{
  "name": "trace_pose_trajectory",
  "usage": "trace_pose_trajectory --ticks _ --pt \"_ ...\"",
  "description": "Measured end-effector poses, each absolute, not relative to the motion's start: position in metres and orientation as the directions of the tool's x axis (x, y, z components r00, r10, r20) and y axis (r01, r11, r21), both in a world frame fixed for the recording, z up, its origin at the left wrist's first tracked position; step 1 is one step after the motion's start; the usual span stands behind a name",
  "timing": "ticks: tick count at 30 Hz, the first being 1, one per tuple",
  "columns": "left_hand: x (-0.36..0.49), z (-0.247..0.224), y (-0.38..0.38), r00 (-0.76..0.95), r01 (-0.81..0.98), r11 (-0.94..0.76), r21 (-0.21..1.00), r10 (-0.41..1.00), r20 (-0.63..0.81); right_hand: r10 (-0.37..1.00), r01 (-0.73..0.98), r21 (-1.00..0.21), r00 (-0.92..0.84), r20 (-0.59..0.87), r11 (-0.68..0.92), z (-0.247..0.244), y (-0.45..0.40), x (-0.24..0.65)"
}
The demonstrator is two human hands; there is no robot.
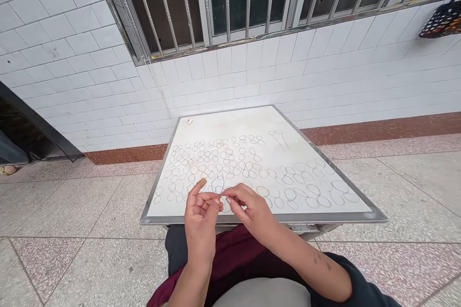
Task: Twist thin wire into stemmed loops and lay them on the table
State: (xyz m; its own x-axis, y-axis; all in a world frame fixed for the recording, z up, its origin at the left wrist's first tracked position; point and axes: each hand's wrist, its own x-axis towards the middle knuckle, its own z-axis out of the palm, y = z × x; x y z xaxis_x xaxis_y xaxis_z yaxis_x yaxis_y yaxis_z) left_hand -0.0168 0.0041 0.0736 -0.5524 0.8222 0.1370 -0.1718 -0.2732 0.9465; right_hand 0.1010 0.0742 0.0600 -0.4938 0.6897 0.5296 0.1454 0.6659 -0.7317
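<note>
My left hand (pixel 203 208) and my right hand (pixel 248 206) meet above the front edge of a white table (pixel 230 124) with a grey metal rim. Both pinch a thin dark wire loop (pixel 217 183) that stands up between their fingertips. Tape or a bandage wraps one raised left fingertip. Rows of similar thin dark loops (pixel 291 194) lie spread over the tabletop beyond and beside my hands. Several longer bent wires (pixel 280 139) lie at the back right of the table.
A small red and white item (pixel 189 122) sits at the table's back left corner. Behind stands a white tiled wall (pixel 223 72) with barred windows (pixel 248 0). A patterned bag (pixel 441 19) hangs at the upper right. My lap is just below the front edge.
</note>
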Motion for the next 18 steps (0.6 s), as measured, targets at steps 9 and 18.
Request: trace_pose_trajectory --ticks 9,18 --pt "-0.018 0.073 0.010 -0.558 -0.186 -0.252 0.950 0.823 0.109 0.751 0.116 -0.828 -0.506 0.425 0.548 0.059 0.070 0.101" --pt "-0.020 0.084 0.012 -0.700 -0.240 -0.382 0.892 0.705 0.114 0.816 -0.267 -0.962 -0.567 0.110 -0.055 0.047 0.062 0.097"
